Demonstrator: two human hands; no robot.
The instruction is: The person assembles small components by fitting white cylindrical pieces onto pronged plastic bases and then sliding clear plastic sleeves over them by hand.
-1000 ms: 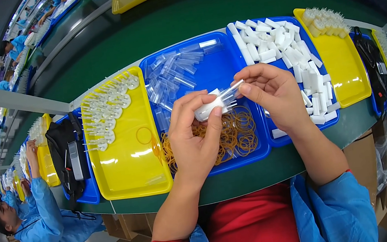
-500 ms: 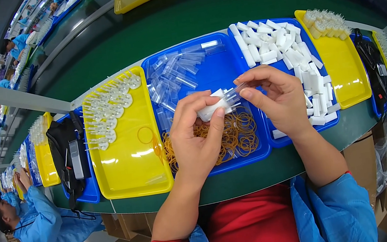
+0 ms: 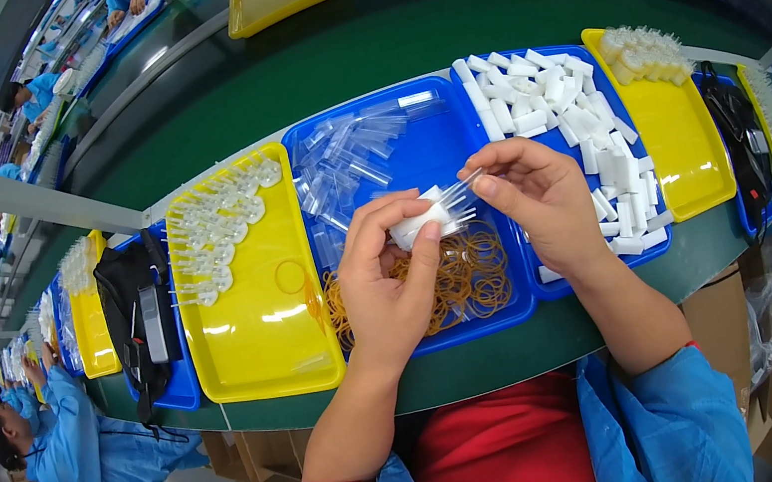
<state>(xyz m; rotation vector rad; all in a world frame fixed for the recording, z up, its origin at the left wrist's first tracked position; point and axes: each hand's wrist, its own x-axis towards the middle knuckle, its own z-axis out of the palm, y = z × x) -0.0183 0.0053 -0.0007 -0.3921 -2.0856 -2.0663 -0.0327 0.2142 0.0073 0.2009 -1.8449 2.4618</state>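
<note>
Between the thumb and fingers of my left hand [image 3: 384, 277] is a white rounded piece [image 3: 412, 229] with thin clear prongs sticking out of its right side. My right hand [image 3: 541, 201] pinches a slim clear plastic strip [image 3: 469, 181] by the tips of thumb and forefinger, its other end close against the white piece. Whether the strip touches the piece cannot be made out. Both hands are over a blue tray [image 3: 443, 143] with clear plastic tubes [image 3: 354, 150] at its back left and a heap of tan rubber bands [image 3: 468, 278] at its front.
At the left, a yellow tray [image 3: 265, 336] carries rows of white discs with clear prongs [image 3: 224, 224]. White cylindrical blocks [image 3: 612, 170] fill a blue tray to the right, beside another yellow tray [image 3: 677, 134]. A co-worker in blue [image 3: 84, 440] sits at far left.
The white piece has turned a little in my left hand, so its prongs fan out more to the right. My right hand has shifted slightly left and down. The view has moved slightly.
</note>
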